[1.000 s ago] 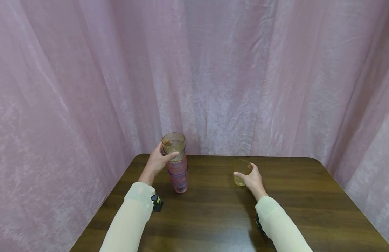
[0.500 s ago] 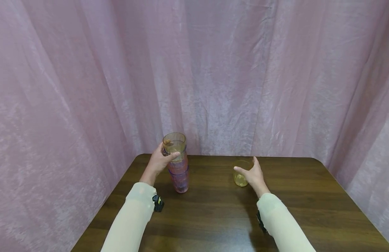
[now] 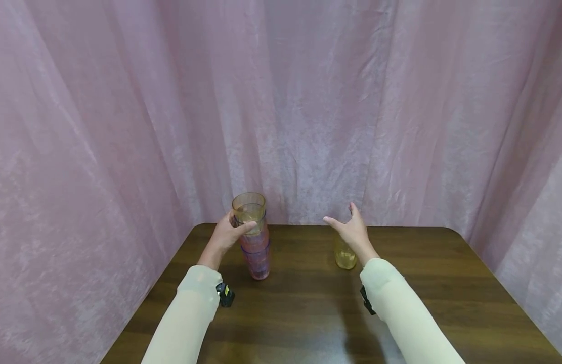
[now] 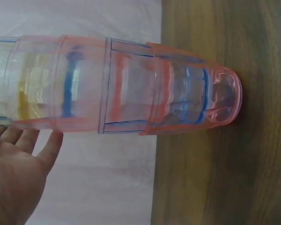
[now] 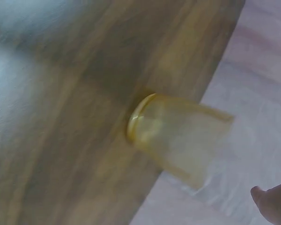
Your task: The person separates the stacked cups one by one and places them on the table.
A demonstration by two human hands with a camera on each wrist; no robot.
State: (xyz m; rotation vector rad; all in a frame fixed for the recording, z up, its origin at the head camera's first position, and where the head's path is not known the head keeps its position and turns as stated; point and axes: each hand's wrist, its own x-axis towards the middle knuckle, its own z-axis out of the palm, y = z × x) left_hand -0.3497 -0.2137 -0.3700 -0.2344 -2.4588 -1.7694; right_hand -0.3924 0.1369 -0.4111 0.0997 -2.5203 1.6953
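From where I stand, the left hand [image 3: 226,235] is wrapped around the upper part of a tall stack of clear tinted cups [image 3: 257,255], thumb on the near side and fingers around the left. The stack stands on the left of the wooden table [image 3: 299,323], toward the far edge; its top cup [image 3: 249,201] is yellow, and pink and blue tints show through the ones below.

Over to the right, well apart from the stack, a single yellow cup [image 3: 345,259] stands upright near the far edge. The right hand [image 3: 353,235] is above it, thumb and fingers spread wide and gripping nothing; the right wrist view shows a gap between thumb and rim.

Both arms wear pale sleeves [image 3: 182,321], each with a small dark device [image 3: 226,295] at the wrist. A pink curtain [image 3: 326,101] hangs behind the table.
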